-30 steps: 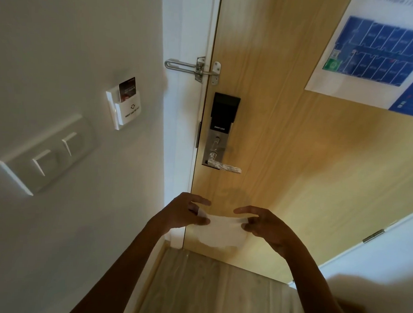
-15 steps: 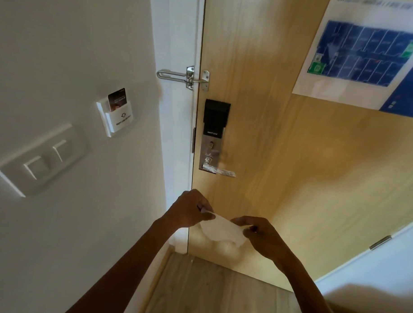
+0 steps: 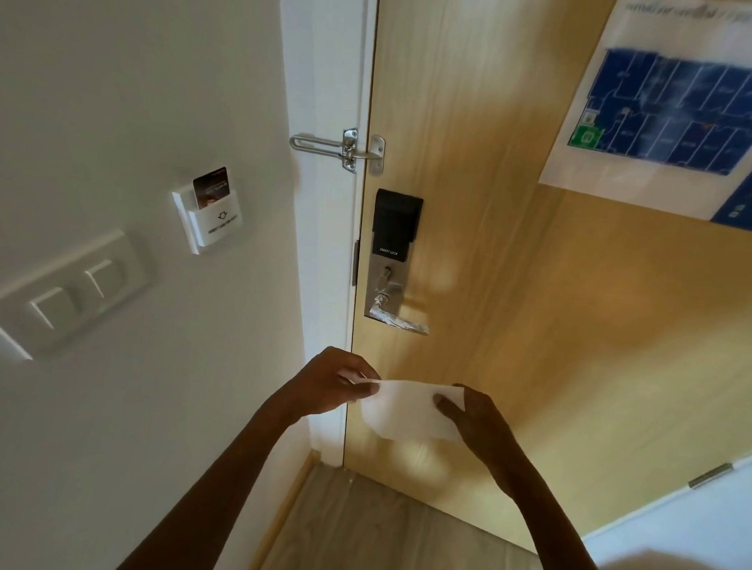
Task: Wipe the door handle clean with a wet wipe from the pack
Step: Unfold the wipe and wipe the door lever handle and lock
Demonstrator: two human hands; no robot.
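A silver lever door handle sticks out from the smart lock plate on a light wooden door. Below it I hold a white wet wipe stretched between both hands. My left hand pinches its upper left corner. My right hand grips its right edge with the thumb on top. The wipe hangs well under the handle and does not touch it. The pack is not in view.
A metal swing guard latch bridges door and white frame above the lock. On the white wall to the left sit a key card holder and a double light switch. An evacuation plan poster hangs upper right. Wood floor lies below.
The wipe, bunched half a second ago, is pulled wider and flatter between my hands. The view has shifted a little to the left and down.
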